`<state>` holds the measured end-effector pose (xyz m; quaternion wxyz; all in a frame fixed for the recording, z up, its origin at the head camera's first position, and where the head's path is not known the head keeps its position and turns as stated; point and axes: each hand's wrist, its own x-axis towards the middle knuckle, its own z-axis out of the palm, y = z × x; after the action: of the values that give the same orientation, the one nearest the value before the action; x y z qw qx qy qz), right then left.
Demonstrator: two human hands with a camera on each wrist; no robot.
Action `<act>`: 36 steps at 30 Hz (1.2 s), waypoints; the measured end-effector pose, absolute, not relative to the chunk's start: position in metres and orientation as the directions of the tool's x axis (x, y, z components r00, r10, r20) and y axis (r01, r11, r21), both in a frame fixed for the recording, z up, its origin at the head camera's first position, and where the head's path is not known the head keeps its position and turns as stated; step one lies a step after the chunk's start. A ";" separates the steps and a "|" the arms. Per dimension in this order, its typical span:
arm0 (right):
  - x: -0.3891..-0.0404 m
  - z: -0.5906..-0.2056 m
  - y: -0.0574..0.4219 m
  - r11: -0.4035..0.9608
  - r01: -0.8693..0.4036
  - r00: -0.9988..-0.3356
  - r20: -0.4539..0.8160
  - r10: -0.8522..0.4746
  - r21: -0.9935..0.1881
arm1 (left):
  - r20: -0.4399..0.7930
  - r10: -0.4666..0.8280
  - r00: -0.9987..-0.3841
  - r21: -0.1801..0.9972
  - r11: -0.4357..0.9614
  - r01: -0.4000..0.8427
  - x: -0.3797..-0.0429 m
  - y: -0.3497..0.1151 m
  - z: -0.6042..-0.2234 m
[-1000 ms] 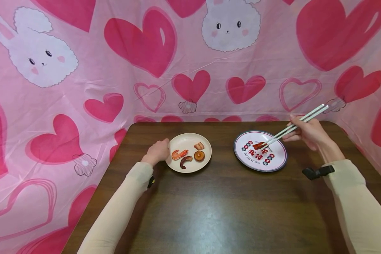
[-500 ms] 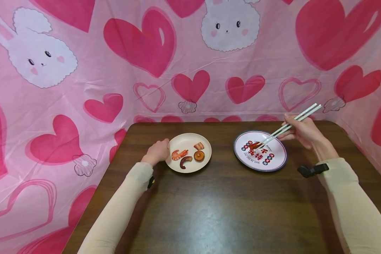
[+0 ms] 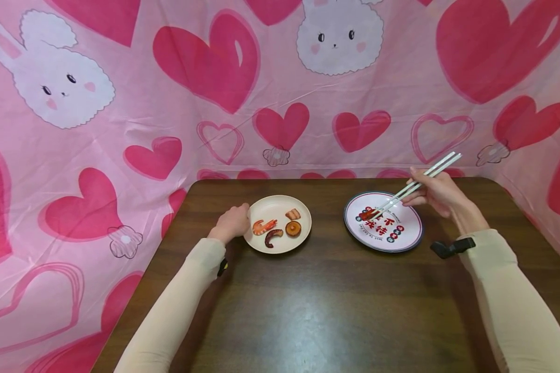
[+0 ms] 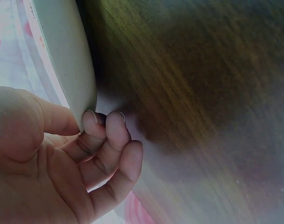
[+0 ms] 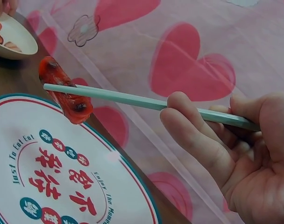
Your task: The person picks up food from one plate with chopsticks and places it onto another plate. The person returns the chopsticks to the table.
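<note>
My left hand (image 3: 233, 221) pinches the left rim of a cream plate (image 3: 273, 207); the left wrist view shows thumb and fingertips on its edge. A shrimp (image 3: 264, 227), a dark curled tentacle (image 3: 273, 238), a round brown mushroom cap (image 3: 293, 228) and a striped slice of meat (image 3: 292, 214) lie on it. In my right hand (image 3: 441, 194) I hold a pair of pale green chopsticks (image 3: 415, 184). Their tips grip a glossy red, charred piece of food (image 5: 65, 91), perhaps a sausage. It hangs above the white printed plate (image 3: 408, 228), clear of its surface.
Both plates stand toward the back of a brown wooden table (image 3: 298, 300), with a gap between them. Behind and at the sides hangs a pink cloth (image 3: 289, 88) printed with hearts and rabbits. A black strap (image 3: 452, 247) sits on the right wrist.
My right hand has moved left, carrying the chopsticks and the red piece of food toward the printed plate's left side. The left hand and the cream plate have stayed in place.
</note>
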<state>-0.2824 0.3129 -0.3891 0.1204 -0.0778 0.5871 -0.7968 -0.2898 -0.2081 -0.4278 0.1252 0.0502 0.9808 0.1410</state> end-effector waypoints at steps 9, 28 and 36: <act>-0.286 -0.392 0.299 -0.318 0.103 -0.961 -0.011 -0.277 -0.942 | -0.219 0.139 -0.966 0.291 0.954 0.071 -0.291 -0.210 -0.430; -0.292 -0.394 0.279 -0.275 0.091 -0.969 -0.022 -0.246 -0.957 | -0.209 0.149 -0.967 0.281 0.956 0.086 -0.291 -0.211 -0.429; -0.294 -0.394 0.268 -0.270 0.126 -0.964 -0.053 -0.260 -0.955 | -0.204 0.149 -0.968 0.274 0.958 0.089 -0.291 -0.210 -0.428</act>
<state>-0.2941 0.2685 -0.3936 0.1212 -0.0566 0.5918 -0.7949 -0.2911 -0.2100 -0.4284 0.1121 0.0605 0.9830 0.1324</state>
